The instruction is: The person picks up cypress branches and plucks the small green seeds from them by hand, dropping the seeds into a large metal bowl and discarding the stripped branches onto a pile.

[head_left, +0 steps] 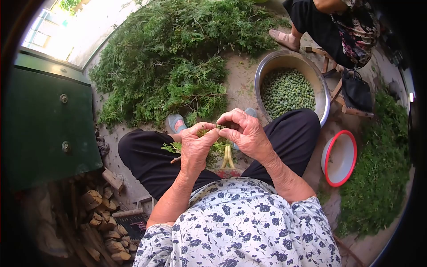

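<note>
My left hand (195, 144) is closed on a green leafy sprig (171, 147), whose cut woody end pokes out below the palm. Thumb and fingers of my right hand (247, 133) pinch at the sprig's tip, where something small and dark (219, 127) shows between the two hands. The fingertips nearly meet in front of my lap. Beyond my right knee stands a wide metal basin (323, 100) holding a heap of small green cones or berries (288, 91).
A large pile of green branches (164, 58) lies ahead, another (378, 169) at the right. A red-rimmed white basin (342, 158) is by my right side. Another person (329, 26) sits at upper right near a black bag (356, 92). Firewood (106, 218) and a green cabinet (53, 124) are left.
</note>
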`<state>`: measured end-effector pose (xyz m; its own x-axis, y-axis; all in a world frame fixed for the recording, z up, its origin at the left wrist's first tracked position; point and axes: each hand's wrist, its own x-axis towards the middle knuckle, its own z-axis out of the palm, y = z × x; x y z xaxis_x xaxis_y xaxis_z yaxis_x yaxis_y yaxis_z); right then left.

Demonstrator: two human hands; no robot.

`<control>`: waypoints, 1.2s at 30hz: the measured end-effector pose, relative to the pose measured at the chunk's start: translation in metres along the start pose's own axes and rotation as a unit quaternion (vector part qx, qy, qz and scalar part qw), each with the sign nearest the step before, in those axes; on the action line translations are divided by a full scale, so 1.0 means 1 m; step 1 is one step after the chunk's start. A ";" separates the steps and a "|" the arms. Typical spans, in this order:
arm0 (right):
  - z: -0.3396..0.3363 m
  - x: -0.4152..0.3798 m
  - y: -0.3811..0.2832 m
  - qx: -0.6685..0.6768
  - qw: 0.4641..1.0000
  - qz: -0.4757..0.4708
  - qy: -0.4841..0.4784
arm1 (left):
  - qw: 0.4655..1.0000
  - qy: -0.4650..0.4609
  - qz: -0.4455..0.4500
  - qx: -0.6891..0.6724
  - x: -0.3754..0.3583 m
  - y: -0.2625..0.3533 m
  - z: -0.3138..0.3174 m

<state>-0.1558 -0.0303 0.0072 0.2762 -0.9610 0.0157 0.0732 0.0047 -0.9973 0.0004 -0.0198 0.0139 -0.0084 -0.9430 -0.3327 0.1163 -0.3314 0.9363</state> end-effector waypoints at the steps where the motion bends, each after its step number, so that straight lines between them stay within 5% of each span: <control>1: 0.000 0.000 -0.001 -0.046 0.999 -0.012 0.005 | 1.000 -0.009 0.012 0.015 0.001 -0.004 -0.003; 6: -0.002 0.000 0.003 -0.097 0.995 -0.025 0.009 | 0.983 -0.038 0.076 0.163 -0.001 0.000 -0.003; 8: -0.003 0.000 0.000 0.124 0.982 0.139 -0.003 | 0.998 -0.048 0.006 0.036 -0.002 0.000 -0.001; 12: -0.024 0.003 0.001 0.326 0.927 0.172 0.068 | 0.998 -0.032 -0.024 -0.057 0.000 0.003 0.000; 14: -0.049 0.006 -0.003 0.185 0.965 0.081 0.168 | 0.988 -0.013 -0.045 -0.147 0.003 -0.001 -0.006; 17: -0.110 0.009 0.014 -0.015 0.952 -0.027 0.305 | 0.984 0.006 -0.062 -0.169 0.004 0.001 -0.007; 20: -0.149 0.002 0.021 -0.511 0.755 -0.103 0.399 | 0.974 0.011 -0.093 -0.206 0.006 0.000 -0.003; 21: -0.149 0.001 0.019 -0.511 0.754 -0.103 0.399 | 0.970 0.015 -0.100 -0.221 0.006 0.000 -0.001; 23: -0.141 -0.003 0.016 -0.420 0.818 -0.069 0.387 | 0.971 0.015 -0.099 -0.218 0.005 -0.003 0.002; 26: -0.088 -0.003 0.006 -0.088 0.965 0.048 0.243 | 0.971 -0.003 -0.099 -0.217 0.007 -0.009 0.001; 27: -0.065 -0.003 -0.002 0.004 0.972 0.122 0.199 | 0.970 -0.020 -0.096 -0.222 0.008 -0.010 0.001; 32: -0.015 0.001 0.001 0.092 0.983 0.149 0.054 | 0.977 0.014 -0.081 -0.195 0.006 -0.006 0.012; 36: -0.012 0.002 0.016 0.054 0.986 0.125 0.100 | 0.980 -0.003 -0.073 -0.183 0.002 -0.006 0.010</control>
<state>-0.1659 -0.0351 -0.0101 0.1056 -0.9613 -0.2543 0.1305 0.2669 -0.9548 -0.0105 -0.0200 0.0090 -0.0568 -0.8865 -0.4592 0.4627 -0.4310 0.7747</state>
